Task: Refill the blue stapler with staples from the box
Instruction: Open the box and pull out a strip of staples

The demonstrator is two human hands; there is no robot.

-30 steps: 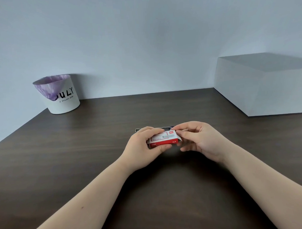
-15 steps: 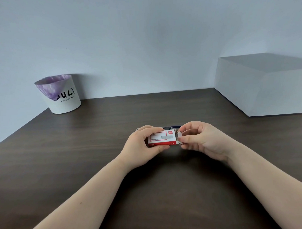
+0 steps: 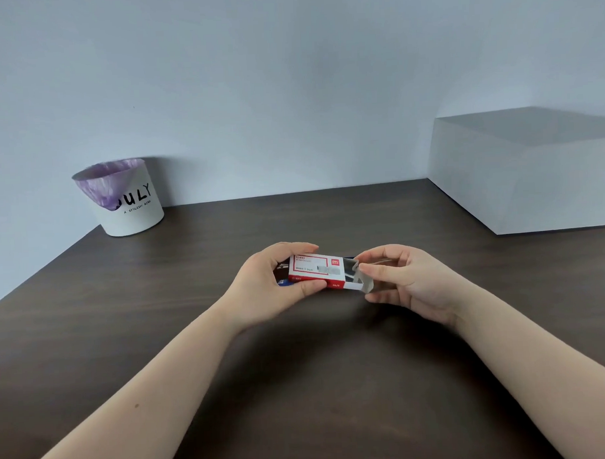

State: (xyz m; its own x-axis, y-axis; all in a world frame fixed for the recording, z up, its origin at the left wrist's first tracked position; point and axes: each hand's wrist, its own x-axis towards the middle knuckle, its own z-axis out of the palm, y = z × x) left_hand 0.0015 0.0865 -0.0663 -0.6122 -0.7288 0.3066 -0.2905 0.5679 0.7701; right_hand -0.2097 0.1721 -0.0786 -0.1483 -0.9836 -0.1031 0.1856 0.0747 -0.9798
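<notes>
A small red and white staple box (image 3: 314,270) is held just above the dark table (image 3: 299,384) at its middle. My left hand (image 3: 269,287) grips the box's outer sleeve from the left. My right hand (image 3: 404,282) pinches the end of the white inner tray (image 3: 359,284), which sticks out of the sleeve to the right. Shiny staples show inside the drawn-out part. The blue stapler (image 3: 283,282) lies on the table behind and under the box; only small blue and dark bits show past my left fingers.
A white bin (image 3: 128,201) with a purple liner and black lettering stands at the back left corner. A large white box (image 3: 525,173) sits at the back right against the wall.
My right hand has drawn the inner tray out of the sleeve to the right. The box was shut one second ago. My left hand has kept its hold on the sleeve.
</notes>
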